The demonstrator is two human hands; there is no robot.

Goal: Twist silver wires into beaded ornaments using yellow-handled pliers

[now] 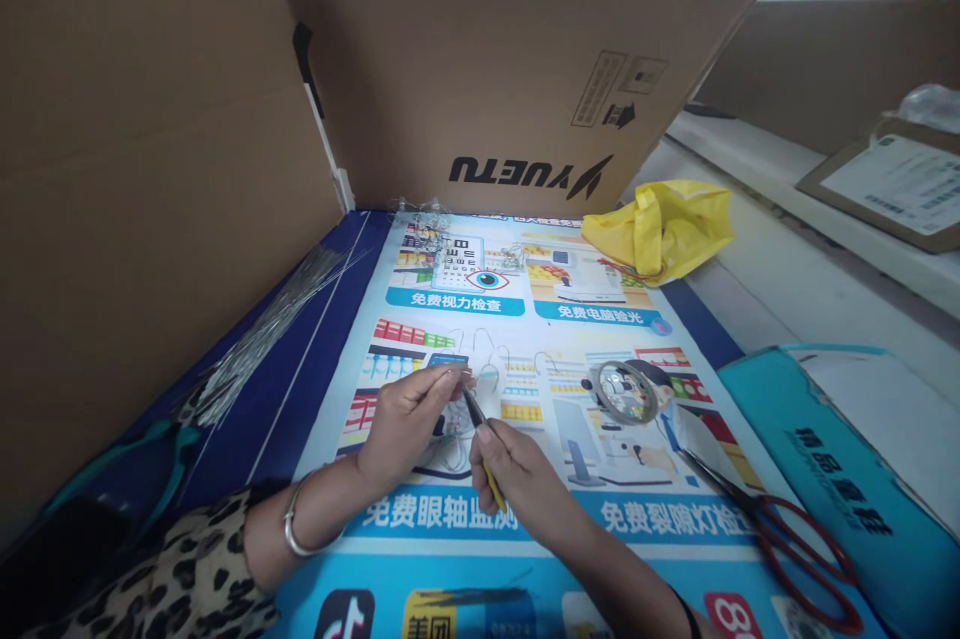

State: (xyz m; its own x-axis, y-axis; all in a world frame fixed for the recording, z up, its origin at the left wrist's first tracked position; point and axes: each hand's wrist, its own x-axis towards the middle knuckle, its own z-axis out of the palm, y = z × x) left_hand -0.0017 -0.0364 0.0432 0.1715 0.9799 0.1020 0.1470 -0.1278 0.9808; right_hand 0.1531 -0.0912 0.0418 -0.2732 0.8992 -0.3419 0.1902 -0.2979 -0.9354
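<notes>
My left hand (409, 414) is closed in a pinch, its fingertips on what looks like thin wire (486, 359), which curves in pale loops around the hands. My right hand (517, 469) is wrapped around pliers (474, 409) with dark, narrow jaws and a yellow handle. The jaws point up and to the left, meeting the wire at my left fingertips. Exactly how the jaws sit on the wire is too small to make out. Both hands are above a printed poster sheet (450, 549) on the table.
On the left lie a bundle of straight wires (262, 329) and teal-handled pliers (176, 449). Bent wire pieces (427, 224) are at the back. To the right are a round tape roll (626, 392), red-handled scissors (795, 539), a yellow bag (660, 229) and a teal box (832, 469). Cardboard (480, 49) stands behind.
</notes>
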